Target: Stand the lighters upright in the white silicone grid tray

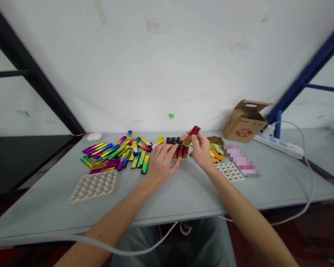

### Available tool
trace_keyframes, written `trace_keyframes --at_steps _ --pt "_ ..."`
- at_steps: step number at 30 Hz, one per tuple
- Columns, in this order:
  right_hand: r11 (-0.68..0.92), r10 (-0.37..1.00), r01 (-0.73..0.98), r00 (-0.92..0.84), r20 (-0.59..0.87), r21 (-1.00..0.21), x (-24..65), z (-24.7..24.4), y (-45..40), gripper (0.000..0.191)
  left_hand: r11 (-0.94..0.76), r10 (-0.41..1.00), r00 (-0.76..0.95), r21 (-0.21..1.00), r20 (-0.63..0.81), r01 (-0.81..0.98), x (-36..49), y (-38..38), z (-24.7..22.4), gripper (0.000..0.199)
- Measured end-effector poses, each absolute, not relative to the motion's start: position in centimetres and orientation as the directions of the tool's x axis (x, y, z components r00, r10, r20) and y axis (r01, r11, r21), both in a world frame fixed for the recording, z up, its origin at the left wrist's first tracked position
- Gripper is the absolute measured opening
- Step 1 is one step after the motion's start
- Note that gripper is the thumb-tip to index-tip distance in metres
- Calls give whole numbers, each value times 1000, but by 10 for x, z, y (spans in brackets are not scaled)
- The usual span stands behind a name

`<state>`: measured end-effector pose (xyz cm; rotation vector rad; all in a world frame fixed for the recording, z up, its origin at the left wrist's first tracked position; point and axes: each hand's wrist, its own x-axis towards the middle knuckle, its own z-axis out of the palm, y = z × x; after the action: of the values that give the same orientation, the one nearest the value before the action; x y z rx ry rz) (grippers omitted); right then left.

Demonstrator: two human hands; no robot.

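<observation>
My right hand [200,146] pinches a lighter [192,135] with a red top and gold lower body, tilted above the middle of the table. Below and left of it, a tight group of lighters [180,150] stands upright, with black tops and red-gold bodies. Against the left side of this group rests my left hand [161,159], its fingers stretched out and its thumb apart. Part of the group is hidden behind that hand. Many loose lighters [119,152] in metallic purple, blue, green and yellow lie to the left. More yellow, orange and green lighters [217,152] lie beyond my right wrist.
A white tray with cups [94,185] lies front left, and a white tray with holes [229,171] at right. Beside it is a blurred pink item [243,161]. A cardboard box [245,122], a power strip [281,144] and a white case [94,137] stand farther back.
</observation>
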<state>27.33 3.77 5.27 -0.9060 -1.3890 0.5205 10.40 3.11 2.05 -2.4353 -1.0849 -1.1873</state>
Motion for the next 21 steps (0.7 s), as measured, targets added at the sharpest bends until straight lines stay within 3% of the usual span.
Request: trace_keyframes --at_steps 4,9,15,21 --pt "483 867 -128 209 453 -866 287 66 70 25 -639 626 384 164 679 751 92 42 19 25" --pt "293 956 -428 143 256 -855 300 74 85 27 -561 706 439 62 556 826 79 52 10 23" --pt "-49 974 -438 -220 55 -897 326 64 67 23 -590 718 484 67 501 805 80 54 4 26" --pt "-240 946 -426 -303 -112 -872 341 48 70 52 -589 724 479 82 497 804 80 54 3 27"
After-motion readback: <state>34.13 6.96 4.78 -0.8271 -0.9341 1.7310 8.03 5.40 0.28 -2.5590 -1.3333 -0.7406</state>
